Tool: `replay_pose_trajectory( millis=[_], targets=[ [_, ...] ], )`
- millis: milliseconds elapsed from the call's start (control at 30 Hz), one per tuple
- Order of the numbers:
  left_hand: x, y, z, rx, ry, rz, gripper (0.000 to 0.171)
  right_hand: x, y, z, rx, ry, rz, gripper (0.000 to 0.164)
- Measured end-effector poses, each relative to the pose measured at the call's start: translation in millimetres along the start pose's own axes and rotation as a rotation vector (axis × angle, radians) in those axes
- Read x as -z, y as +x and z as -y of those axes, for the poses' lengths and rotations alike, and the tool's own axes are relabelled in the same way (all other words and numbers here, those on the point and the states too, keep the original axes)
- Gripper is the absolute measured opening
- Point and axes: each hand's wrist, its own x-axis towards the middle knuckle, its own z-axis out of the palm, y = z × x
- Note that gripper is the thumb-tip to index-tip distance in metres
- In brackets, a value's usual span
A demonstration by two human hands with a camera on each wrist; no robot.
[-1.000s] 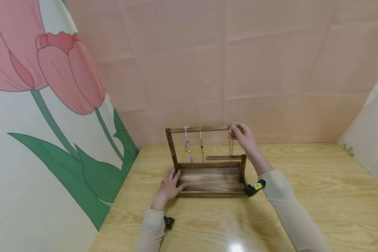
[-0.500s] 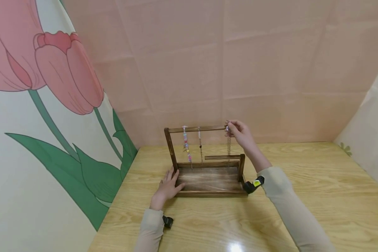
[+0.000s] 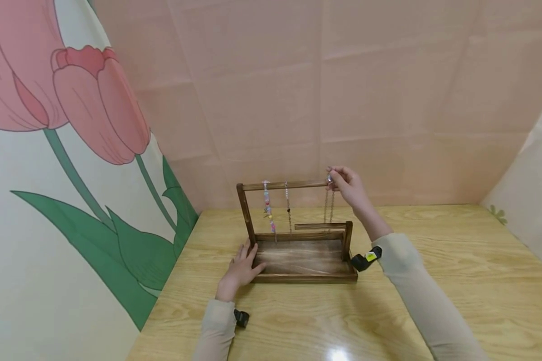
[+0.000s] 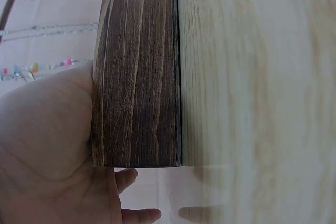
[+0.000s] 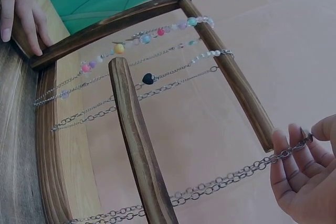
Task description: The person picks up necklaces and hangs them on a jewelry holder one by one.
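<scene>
My left hand (image 3: 240, 269) rests over the front left corner of the dark wooden jewelry stand (image 3: 304, 278), fingers spread and fairly straight near the left post. In the right wrist view, that hand's fingers (image 5: 25, 14) touch the wood by the post's base. My right hand (image 3: 350, 188) pinches the top of a silver chain necklace (image 5: 231, 178) between thumb and fingers, right at the free end of the upper bar (image 3: 307, 184). The two chain strands hang down behind the short lower bar (image 3: 318, 226). A colorful beaded necklace (image 3: 267, 203) hangs farther left on the upper bar.
Between them hangs a necklace with pale beads and a black heart (image 5: 148, 78). The stand's shallow tray (image 3: 302, 255) sits on a light wood-grain table (image 3: 433, 260). Behind is a pink cloth backdrop (image 3: 388, 100); a tulip-printed cloth (image 3: 95, 225) stands to the left.
My right hand moves slightly left, then rises a little at the bar's end, still pinching the chain. The chain's two strands hang more apart now. My left hand keeps its place on the stand.
</scene>
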Motion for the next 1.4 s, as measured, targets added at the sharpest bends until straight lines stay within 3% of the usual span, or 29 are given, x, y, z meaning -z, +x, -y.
replay_pose_trajectory(
  millis=[300,700,1067,1400],
  targets=[
    [-0.8,1.0,0.4,-0.002,0.001,-0.001,0.068,-2,4,-2,0.006,0.018,0.032,0.037],
    [-0.9,1.9,0.2,0.009,0.015,0.001,0.068,-9,-8,28,-0.020,-0.011,0.055,0.035],
    [0.0,1.5,-1.3,0.027,0.034,0.001,0.068,-10,2,2,0.006,-0.037,0.069,0.037],
    [0.4,0.0,-2.0,0.030,0.027,0.007,0.068,-14,-2,5,0.013,-0.035,0.081,0.038]
  ],
)
